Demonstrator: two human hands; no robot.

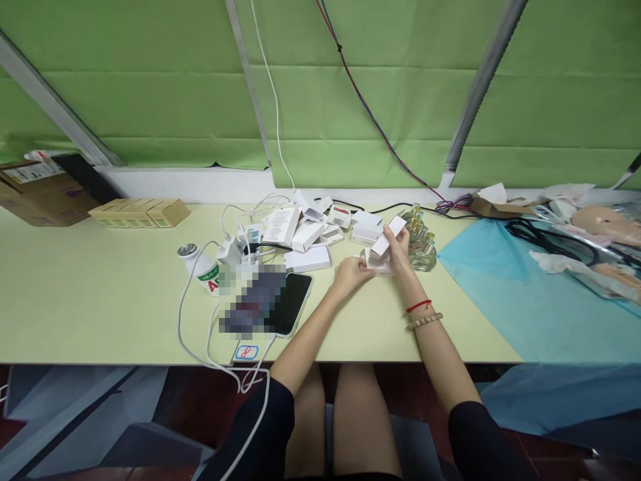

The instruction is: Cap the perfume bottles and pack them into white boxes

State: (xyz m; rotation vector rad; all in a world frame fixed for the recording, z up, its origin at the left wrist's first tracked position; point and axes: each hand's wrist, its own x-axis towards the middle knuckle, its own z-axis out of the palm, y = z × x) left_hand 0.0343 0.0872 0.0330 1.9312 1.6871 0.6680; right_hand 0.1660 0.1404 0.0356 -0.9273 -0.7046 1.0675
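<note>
Near edge of worktop (350,341), left of centre: 1 number label (246,352) reading 8, 1 phone (295,304), dark screen up; item beside it is pixelated, can't tell what. White cable (181,321) runs over the near edge.

Mid-worktop, right of centre: 2 hands, both busy. Right hand (397,248): fingers clamped on 1 small white box (388,237), raised and tilted. Left hand (351,274): fingers pinched on the edge of 1 pale piece (379,262) just under it; can't tell if that's a separate box or part of the same one.

Status, judged from the layout: partway through handling. Box is in the grip, neither piece set down. Can't tell if the box is filled or sealed.

Just right of the hands: glass bottles (423,257), unboxed, several, overlapping, no exact count.

Left of the hands, toward the far edge: white boxes (308,235) in a loose heap, roughly eight, some hidden; not stacked neatly. 1 white bottle (203,268) left of them.

Far edge, left: 1 row of brown boxes (137,212), about four; 1 carton (43,197) at the far-left corner.
</note>
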